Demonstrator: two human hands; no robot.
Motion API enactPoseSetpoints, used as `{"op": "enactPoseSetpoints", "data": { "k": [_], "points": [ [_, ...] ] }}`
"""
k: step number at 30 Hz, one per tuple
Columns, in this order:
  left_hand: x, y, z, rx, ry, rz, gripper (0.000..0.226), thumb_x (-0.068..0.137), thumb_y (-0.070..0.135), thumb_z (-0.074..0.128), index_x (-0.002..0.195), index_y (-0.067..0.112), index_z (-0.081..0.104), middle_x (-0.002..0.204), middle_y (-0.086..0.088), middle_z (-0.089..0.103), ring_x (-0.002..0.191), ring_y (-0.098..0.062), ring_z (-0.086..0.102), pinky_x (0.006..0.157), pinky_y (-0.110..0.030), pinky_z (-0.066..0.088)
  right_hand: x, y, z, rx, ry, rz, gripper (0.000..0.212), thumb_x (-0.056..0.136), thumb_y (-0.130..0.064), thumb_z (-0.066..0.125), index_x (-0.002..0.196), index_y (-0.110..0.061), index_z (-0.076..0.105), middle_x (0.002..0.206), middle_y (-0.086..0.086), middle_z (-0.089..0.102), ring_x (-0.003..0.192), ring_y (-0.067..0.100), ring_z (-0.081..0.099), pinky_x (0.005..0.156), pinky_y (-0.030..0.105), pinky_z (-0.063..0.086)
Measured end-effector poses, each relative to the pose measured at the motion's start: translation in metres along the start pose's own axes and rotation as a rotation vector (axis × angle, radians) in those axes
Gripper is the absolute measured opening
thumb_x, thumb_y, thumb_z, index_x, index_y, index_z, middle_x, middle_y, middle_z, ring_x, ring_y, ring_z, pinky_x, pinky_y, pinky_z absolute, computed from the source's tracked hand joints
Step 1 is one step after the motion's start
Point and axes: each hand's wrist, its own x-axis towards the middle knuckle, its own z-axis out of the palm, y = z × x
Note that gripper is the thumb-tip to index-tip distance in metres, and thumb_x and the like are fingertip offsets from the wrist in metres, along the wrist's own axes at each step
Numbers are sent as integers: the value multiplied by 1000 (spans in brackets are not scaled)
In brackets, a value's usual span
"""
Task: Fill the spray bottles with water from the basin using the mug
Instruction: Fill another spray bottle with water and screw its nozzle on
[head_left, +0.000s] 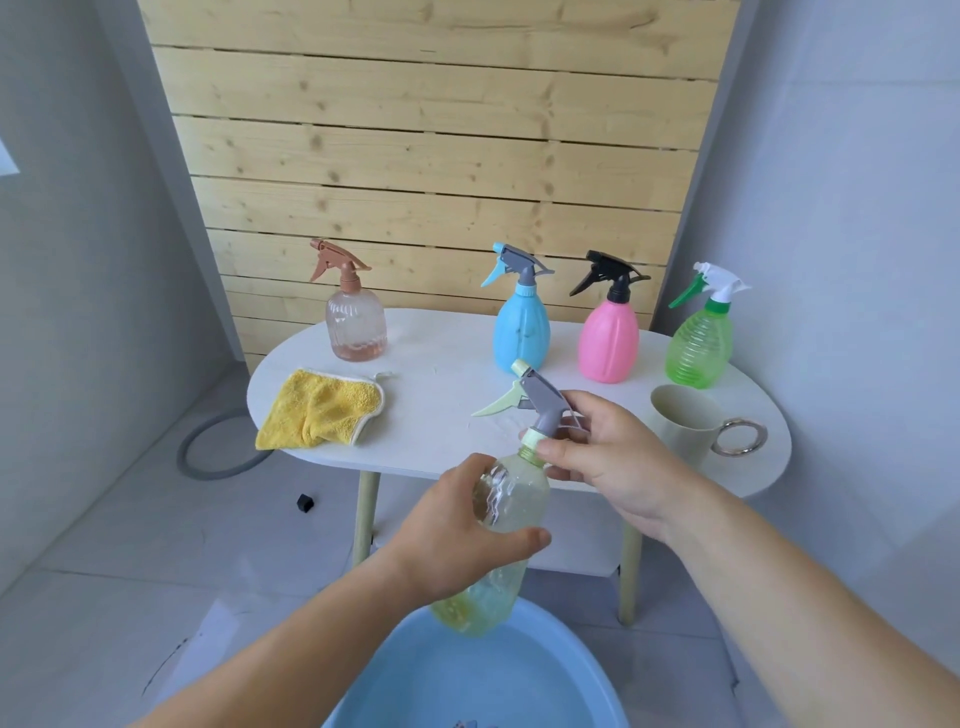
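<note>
pale green spray bottle (511, 499) tilted over blue basin (561, 654)
left grip (457, 530) wraps its clear body, right grip (608, 457) pinches the trigger collar; cream mug (680, 421), four other bottles (608, 343), yellow cloth (319, 410) on the tabletop (441, 379).

bare tabletop (441, 364) between cloth (319, 408), bottles (521, 327)

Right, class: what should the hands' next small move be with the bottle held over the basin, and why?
Probably a twist of the collar by the right hand while the left hand steadies the bottle above the basin. Threads show under the collar, so the spray head is not seated. Whether it is coming off or going on I cannot tell.
</note>
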Motion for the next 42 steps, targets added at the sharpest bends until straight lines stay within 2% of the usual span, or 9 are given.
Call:
{"op": "enactPoseSetpoints", "data": {
  "k": [3,6,10,17,20,24,31,37,42],
  "points": [
    [-1,-2,-1,2,-12,-5,54,76,48,88,116,32,57,104,10,66,87,-4,62,70,-11,46,2,-1,-4,38,8,38,30,89,-5,67,115,-21,65,103,-1,72,100,15,66,87,39,55],
    [-1,-2,1,-7,-21,15,50,77,44,89,114,31,58,103,7,68,89,-6,61,73,-13,47,3,5,3,-100,37,50,17,87,-27,73,101,-23,64,92,1,64,86,11,64,79,35,55],
    [-1,-5,1,33,-25,4,52,76,46,88,116,31,57,106,6,68,95,-10,64,83,-23,51,6,5,3,-146,151,-4,13,85,-19,76,94,-21,67,86,-3,66,80,12,61,74,31,52],
    [3,-24,-9,45,20,-127,53,78,44,86,117,31,53,101,9,65,90,-5,62,75,-18,49,20,-13,-28,100,424,-55,16,84,-15,77,97,-19,68,87,-2,67,79,11,61,69,25,49],
    [5,-33,-12,-23,63,-242,50,79,41,86,115,30,54,105,-4,66,84,-12,62,74,-26,50,23,-17,-33,191,518,-94,13,86,-15,76,92,-20,66,88,-2,65,81,12,60,71,24,50],
    [7,-39,-11,-125,79,-331,47,80,39,86,112,23,56,97,-6,64,79,-16,60,73,-30,51,33,-13,-24,434,535,-49,15,86,-9,75,89,-17,62,93,5,64,78,13,60,70,19,53],
    [2,-43,-5,-219,61,-409,56,79,40,88,122,23,55,99,-1,63,86,-16,65,76,-29,52,57,5,-6,720,481,93,34,88,1,69,119,-8,60,104,10,63,74,12,62,68,19,57],
    [1,-40,-6,-166,39,-347,48,78,42,88,110,26,56,94,0,61,79,-14,61,80,-32,55,74,31,8,492,523,266,24,88,-6,72,107,-17,61,95,4,65,81,19,63,64,28,54],
    [1,-35,-7,-128,4,-309,61,61,57,85,108,30,57,96,-5,67,79,-14,63,90,-45,59,80,35,10,221,523,357,23,84,-13,77,102,-10,63,79,4,56,60,18,56,43,24,51]
  ]
}}
